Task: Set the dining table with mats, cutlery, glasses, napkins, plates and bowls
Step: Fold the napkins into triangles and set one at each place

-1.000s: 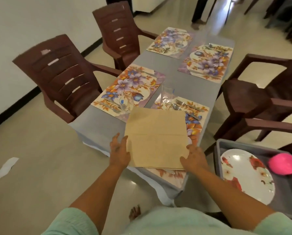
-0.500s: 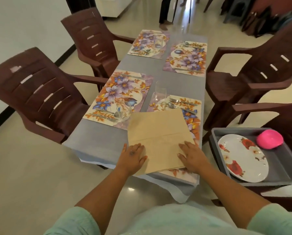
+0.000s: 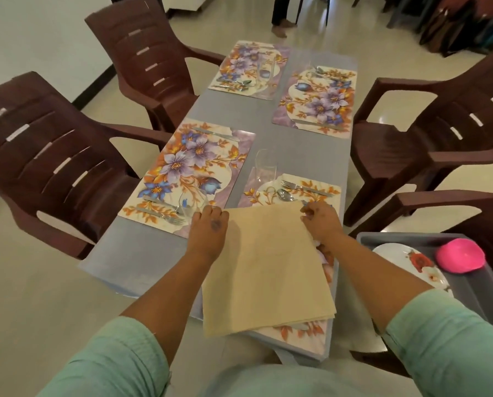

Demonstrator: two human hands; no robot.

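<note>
A stack of beige napkins (image 3: 268, 267) lies on the near right floral mat (image 3: 322, 190) at the near end of the grey table (image 3: 136, 247). My left hand (image 3: 208, 236) holds the stack's far left corner with its fingertips bent down. At the far right corner, my right hand (image 3: 321, 222) pinches the napkin with curled fingers. Beyond the napkins on the same mat lie a fork (image 3: 302, 187) and a spoon (image 3: 285, 194), with a clear glass (image 3: 265, 167) behind them. Three other floral mats hold cutlery, among them the near left mat (image 3: 193, 167).
A grey tray (image 3: 468, 285) at my right holds a flowered plate (image 3: 397, 253) and a pink bowl (image 3: 460, 255). Brown plastic chairs flank the table, left (image 3: 44, 156) and right (image 3: 440, 133). A glass (image 3: 191, 202) lies on the near left mat. A person's feet (image 3: 279, 24) show at the far end.
Both hands slid from the napkin stack's near edge up to its far corners. The napkins now hang a little over the table's near edge.
</note>
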